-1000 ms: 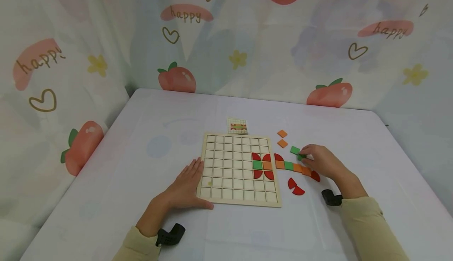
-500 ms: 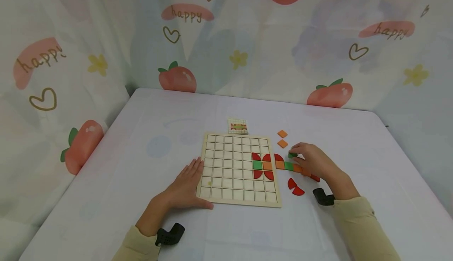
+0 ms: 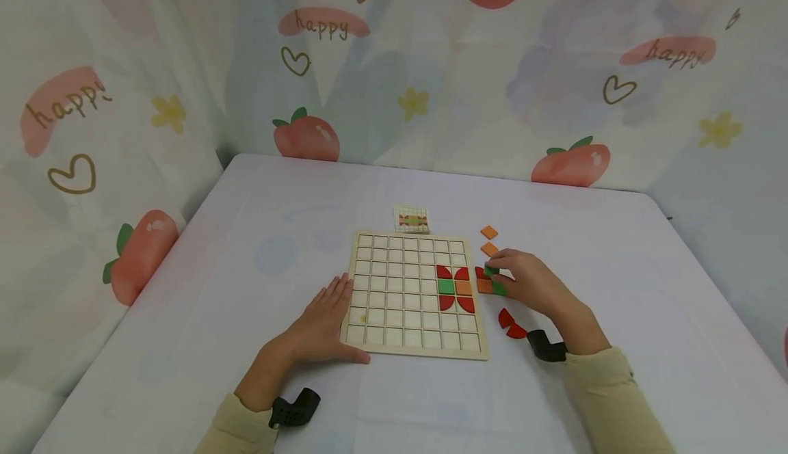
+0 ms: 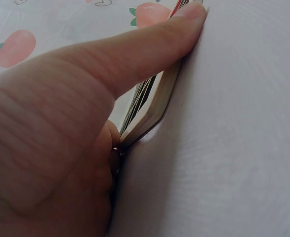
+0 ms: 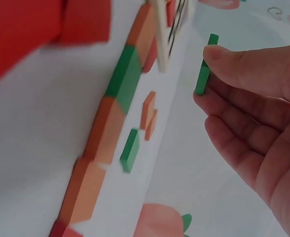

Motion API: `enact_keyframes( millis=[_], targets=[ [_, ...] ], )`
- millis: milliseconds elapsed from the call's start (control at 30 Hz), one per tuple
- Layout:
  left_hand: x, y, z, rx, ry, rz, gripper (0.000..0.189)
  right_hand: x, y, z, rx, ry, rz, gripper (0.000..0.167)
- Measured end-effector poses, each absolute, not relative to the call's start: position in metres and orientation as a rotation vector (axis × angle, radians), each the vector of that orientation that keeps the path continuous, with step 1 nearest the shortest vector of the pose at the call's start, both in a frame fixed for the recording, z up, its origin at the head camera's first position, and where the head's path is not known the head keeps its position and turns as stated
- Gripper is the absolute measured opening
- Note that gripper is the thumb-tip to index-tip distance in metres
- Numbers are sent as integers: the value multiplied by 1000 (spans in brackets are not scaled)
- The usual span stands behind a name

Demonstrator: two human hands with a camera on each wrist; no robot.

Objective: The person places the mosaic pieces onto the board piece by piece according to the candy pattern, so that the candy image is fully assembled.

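Observation:
My right hand (image 3: 538,286) pinches a green square tile (image 5: 203,74) between thumb and fingertips, just off the right edge of the wooden grid board (image 3: 394,354). In the right wrist view the tile is raised above the table. My left hand (image 3: 320,324) rests against the board's left edge with fingers extended, its thumb (image 4: 149,54) along the front edge by the corner. At the board's right side sit red quarter-circle pieces (image 3: 446,303), a green tile (image 3: 446,287) and an orange tile (image 3: 463,288).
A small pattern card (image 3: 411,220) lies behind the board. Two orange tiles (image 3: 489,232) lie to its right, and two red pieces (image 3: 516,331) nearer the front. A row of orange and green tiles (image 5: 105,128) is partly hidden by my right hand in the head view.
My right hand has lifted a green tile from the table and carried it left toward the board's right edge. My left hand has stayed in place.

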State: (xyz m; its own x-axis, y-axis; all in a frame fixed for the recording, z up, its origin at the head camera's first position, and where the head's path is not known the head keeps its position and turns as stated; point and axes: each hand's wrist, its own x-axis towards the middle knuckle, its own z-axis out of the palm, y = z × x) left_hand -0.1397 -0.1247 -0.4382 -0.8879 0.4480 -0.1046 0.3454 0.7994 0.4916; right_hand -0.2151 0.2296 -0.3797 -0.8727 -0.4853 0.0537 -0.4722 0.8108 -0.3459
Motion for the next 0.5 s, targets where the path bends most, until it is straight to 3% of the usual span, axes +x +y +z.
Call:
enact_keyframes(
  millis=[500],
  targets=[
    [-139, -125, -438, 613, 2767, 696, 125, -209, 206, -377, -916, 2946, -595, 24]
  ],
)
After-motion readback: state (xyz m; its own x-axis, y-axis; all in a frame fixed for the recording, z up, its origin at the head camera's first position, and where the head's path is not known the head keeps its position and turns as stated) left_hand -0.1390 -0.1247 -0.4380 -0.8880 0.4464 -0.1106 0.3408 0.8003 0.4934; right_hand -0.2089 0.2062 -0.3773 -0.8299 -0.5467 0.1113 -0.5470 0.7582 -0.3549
